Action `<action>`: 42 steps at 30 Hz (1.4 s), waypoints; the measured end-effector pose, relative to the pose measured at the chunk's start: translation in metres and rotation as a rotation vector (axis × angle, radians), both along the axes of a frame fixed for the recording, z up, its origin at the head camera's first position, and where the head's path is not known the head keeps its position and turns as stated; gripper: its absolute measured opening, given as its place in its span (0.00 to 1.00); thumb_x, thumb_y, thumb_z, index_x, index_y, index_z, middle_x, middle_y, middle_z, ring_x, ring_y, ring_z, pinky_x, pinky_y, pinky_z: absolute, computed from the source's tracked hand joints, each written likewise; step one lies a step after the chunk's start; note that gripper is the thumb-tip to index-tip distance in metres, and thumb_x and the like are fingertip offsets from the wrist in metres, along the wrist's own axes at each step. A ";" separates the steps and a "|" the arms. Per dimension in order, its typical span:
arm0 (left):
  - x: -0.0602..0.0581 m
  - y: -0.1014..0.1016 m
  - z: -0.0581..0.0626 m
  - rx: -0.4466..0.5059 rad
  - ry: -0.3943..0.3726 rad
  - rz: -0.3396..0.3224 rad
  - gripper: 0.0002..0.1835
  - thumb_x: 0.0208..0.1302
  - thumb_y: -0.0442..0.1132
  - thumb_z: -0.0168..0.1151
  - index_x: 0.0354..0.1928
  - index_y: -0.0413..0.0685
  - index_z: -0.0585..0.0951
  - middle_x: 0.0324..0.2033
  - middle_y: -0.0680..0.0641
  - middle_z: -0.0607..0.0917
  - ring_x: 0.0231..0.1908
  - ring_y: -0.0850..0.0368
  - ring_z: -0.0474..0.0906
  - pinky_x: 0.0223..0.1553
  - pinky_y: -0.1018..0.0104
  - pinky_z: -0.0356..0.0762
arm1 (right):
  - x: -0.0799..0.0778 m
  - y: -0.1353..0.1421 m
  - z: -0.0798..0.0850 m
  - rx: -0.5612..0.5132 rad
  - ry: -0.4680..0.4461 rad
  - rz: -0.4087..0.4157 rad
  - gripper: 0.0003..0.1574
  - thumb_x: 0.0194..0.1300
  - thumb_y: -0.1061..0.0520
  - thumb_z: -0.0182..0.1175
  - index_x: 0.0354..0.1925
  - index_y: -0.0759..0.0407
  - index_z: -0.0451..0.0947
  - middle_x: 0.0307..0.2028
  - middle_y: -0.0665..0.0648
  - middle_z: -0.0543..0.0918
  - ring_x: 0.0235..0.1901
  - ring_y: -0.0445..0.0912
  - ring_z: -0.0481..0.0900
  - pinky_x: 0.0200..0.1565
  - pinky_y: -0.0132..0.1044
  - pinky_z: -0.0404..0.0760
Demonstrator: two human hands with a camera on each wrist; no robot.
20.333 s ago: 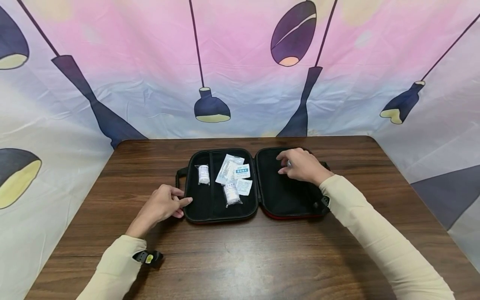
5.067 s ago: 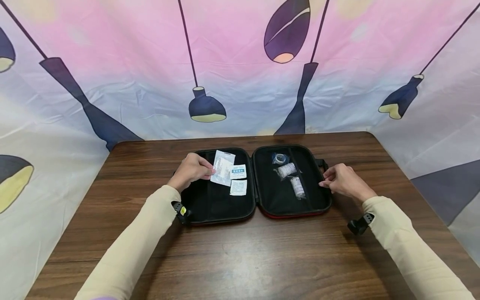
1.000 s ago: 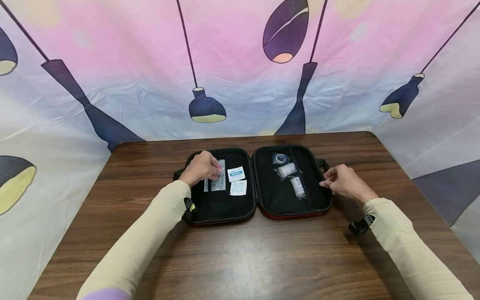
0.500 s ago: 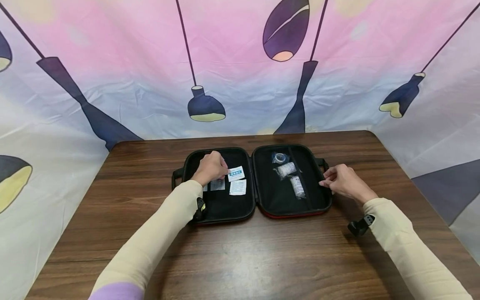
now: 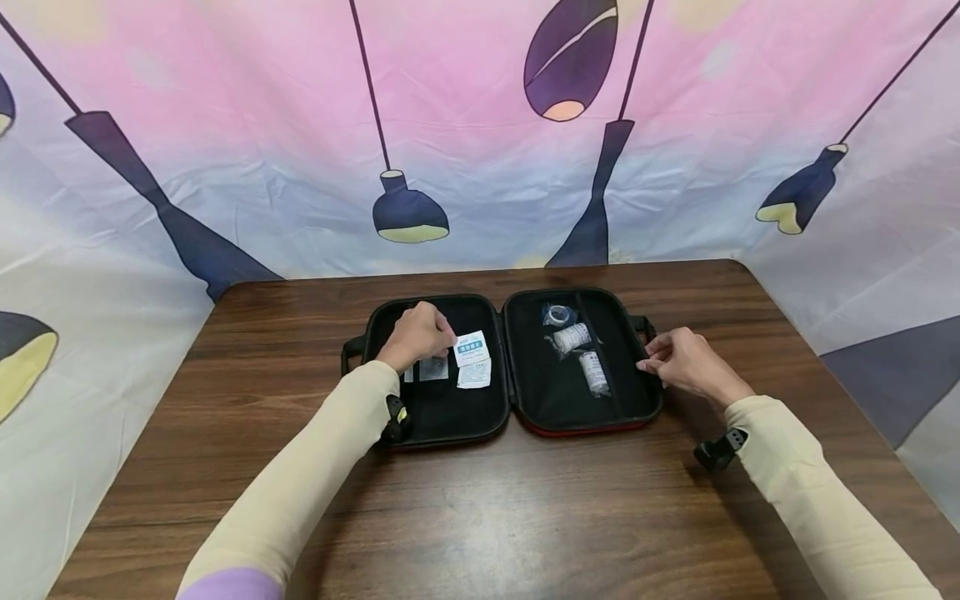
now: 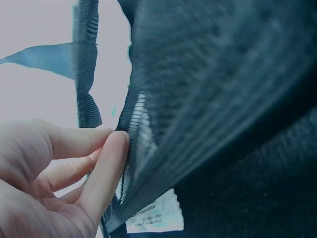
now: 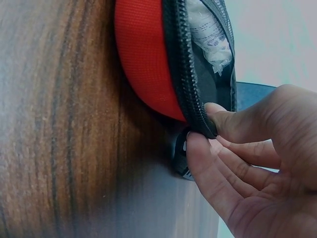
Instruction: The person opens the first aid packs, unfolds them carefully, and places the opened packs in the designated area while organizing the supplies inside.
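Note:
A black-lined case (image 5: 465,429) lies open on the table. My left hand (image 5: 417,335) is over its left half, fingertips pinching the left edge of a blue-labelled alcohol pad packet (image 5: 471,348). In the left wrist view thumb and forefinger meet beside black mesh (image 6: 198,99), and what they hold barely shows. That packet overlaps a second small white packet (image 5: 474,374). A clear sterile packet (image 5: 432,369) is partly hidden under my hand. My right hand (image 5: 693,367) pinches the case's zipped rim (image 7: 190,84) at the right.
In the case's right half lie a tape roll (image 5: 558,315) and two wrapped bandage rolls (image 5: 572,337), beside an elastic strap. A handle (image 5: 352,348) sticks out on the left. The wooden table (image 5: 525,517) ends at a patterned cloth (image 5: 487,208).
The bandage rolls went from the left half to the right, where tape also appeared. The clear packet shifted left. My left hand moved right to the alcohol pad packet, which has tilted. Right hand unmoved lately.

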State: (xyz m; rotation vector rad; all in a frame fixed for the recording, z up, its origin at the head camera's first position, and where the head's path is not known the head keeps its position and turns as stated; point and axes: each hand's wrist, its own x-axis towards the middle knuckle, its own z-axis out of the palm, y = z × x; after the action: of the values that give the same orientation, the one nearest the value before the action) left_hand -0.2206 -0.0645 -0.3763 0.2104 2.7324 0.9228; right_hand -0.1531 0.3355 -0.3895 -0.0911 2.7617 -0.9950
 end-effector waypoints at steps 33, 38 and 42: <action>0.053 -0.097 0.034 -0.039 0.047 0.117 0.05 0.66 0.33 0.65 0.34 0.39 0.87 0.25 0.47 0.87 0.30 0.51 0.87 0.26 0.66 0.75 | 0.003 -0.002 0.005 0.015 -0.015 0.022 0.21 0.69 0.62 0.65 0.50 0.81 0.76 0.40 0.69 0.85 0.27 0.46 0.82 0.30 0.41 0.83; 0.058 -0.104 0.032 -0.073 0.045 0.101 0.05 0.66 0.33 0.65 0.34 0.39 0.87 0.24 0.48 0.87 0.29 0.51 0.85 0.27 0.64 0.74 | 0.004 -0.002 0.004 0.010 -0.022 0.020 0.21 0.69 0.62 0.65 0.50 0.81 0.76 0.40 0.69 0.84 0.27 0.46 0.82 0.30 0.41 0.83; 0.059 -0.105 0.031 -0.090 0.047 0.085 0.05 0.64 0.31 0.64 0.33 0.39 0.87 0.23 0.50 0.87 0.27 0.55 0.84 0.28 0.65 0.74 | 0.003 -0.002 0.004 0.018 -0.012 0.022 0.22 0.69 0.61 0.66 0.50 0.81 0.76 0.39 0.70 0.85 0.26 0.46 0.82 0.30 0.41 0.84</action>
State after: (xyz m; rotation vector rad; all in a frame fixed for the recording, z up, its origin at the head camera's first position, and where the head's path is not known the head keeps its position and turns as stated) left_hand -0.1615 -0.1692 -0.3455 0.1009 2.8380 0.8240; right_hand -0.1500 0.3334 -0.3855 -0.1124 2.7518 -0.9623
